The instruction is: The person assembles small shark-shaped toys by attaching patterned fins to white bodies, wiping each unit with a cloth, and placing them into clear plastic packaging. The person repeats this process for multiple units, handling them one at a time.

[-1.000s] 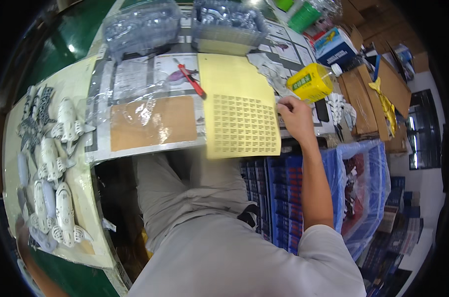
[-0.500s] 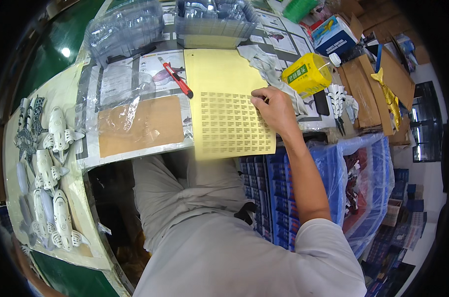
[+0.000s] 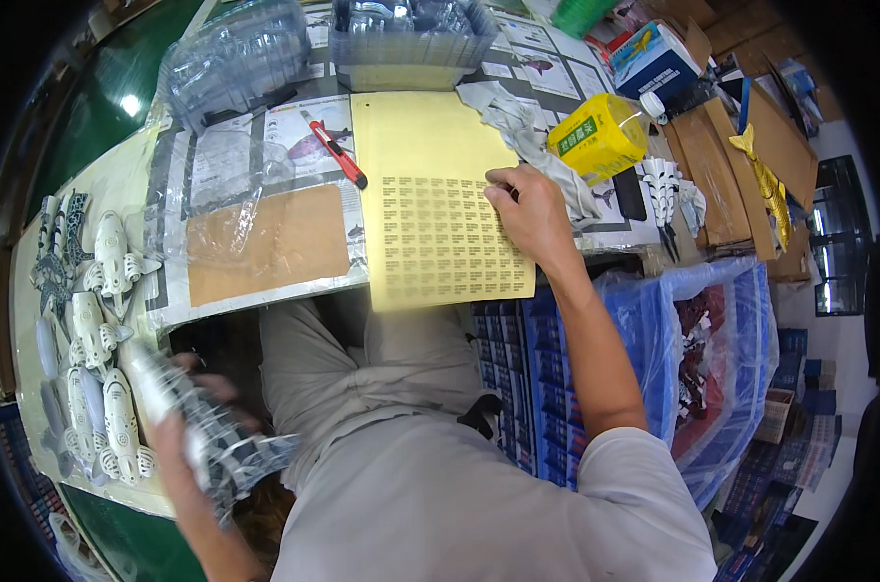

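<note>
My right hand [image 3: 529, 211] rests on the right edge of a yellow sheet of small labels [image 3: 430, 194], fingertips pinched at the sheet. My left hand [image 3: 183, 432], blurred by motion, holds a white and grey toy shark [image 3: 193, 427] low at the left, near my lap. A row of similar toy sharks [image 3: 96, 320] lies along the left bench edge. A brown card sheet [image 3: 265, 244] lies under clear film to the left of the label sheet.
A red utility knife [image 3: 335, 150] lies beside the label sheet. Clear plastic trays [image 3: 406, 34] stand at the back. A yellow bottle [image 3: 600, 141] and grey cloth [image 3: 527, 136] sit to the right. A blue bag-lined bin [image 3: 712, 359] stands at my right.
My right hand slid left onto the label sheet and pinched at it. My left hand came into view at the lower left, holding a toy shark. The camera view moved closer.
</note>
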`<state>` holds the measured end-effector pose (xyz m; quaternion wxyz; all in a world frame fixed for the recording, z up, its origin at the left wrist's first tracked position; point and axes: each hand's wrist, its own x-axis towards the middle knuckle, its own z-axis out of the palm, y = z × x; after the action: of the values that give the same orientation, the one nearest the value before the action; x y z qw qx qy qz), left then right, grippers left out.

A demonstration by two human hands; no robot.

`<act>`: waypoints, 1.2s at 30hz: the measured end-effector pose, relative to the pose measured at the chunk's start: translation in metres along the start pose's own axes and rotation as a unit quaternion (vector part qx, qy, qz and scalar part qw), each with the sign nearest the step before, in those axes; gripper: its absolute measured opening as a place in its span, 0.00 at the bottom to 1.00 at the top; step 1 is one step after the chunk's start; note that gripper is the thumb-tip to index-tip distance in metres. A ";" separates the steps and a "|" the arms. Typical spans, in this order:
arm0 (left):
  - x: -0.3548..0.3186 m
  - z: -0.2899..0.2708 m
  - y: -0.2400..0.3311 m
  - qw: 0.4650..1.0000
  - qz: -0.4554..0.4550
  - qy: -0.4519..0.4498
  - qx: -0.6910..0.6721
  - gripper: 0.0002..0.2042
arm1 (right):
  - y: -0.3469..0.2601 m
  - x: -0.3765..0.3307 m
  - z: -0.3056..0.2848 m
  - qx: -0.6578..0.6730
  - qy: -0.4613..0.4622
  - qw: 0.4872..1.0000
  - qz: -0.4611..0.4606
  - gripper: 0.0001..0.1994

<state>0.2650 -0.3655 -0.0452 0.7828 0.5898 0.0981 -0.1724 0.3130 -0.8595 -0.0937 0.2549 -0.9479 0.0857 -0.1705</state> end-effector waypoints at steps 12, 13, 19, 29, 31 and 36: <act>0.081 0.167 -0.031 0.950 -0.090 -0.295 0.048 0.44 | 0.009 0.016 0.000 0.032 -0.073 0.990 0.115 0.12; 0.088 0.173 -0.033 0.950 -0.080 -0.296 0.063 0.43 | 0.010 0.017 -0.002 0.047 -0.079 0.987 0.129 0.13; 0.099 0.182 -0.031 0.951 -0.058 -0.294 0.078 0.38 | -0.018 0.015 -0.036 0.245 -0.162 0.930 0.221 0.12; 0.092 0.166 -0.029 0.939 0.028 -0.281 0.198 0.45 | -0.128 -0.013 -0.048 0.389 -0.294 0.865 0.117 0.15; 0.090 0.162 -0.030 0.932 0.076 -0.263 0.237 0.45 | -0.134 -0.014 -0.043 0.384 -0.292 0.867 0.127 0.15; 0.086 0.157 -0.029 0.918 0.102 -0.231 0.306 0.46 | -0.139 -0.019 -0.033 0.357 -0.270 0.885 0.124 0.16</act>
<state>0.3248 -0.5356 -0.0571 0.5780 0.7514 -0.2040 -0.2445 0.2937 -0.7504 -0.0009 0.6088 -0.7836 0.0639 0.1061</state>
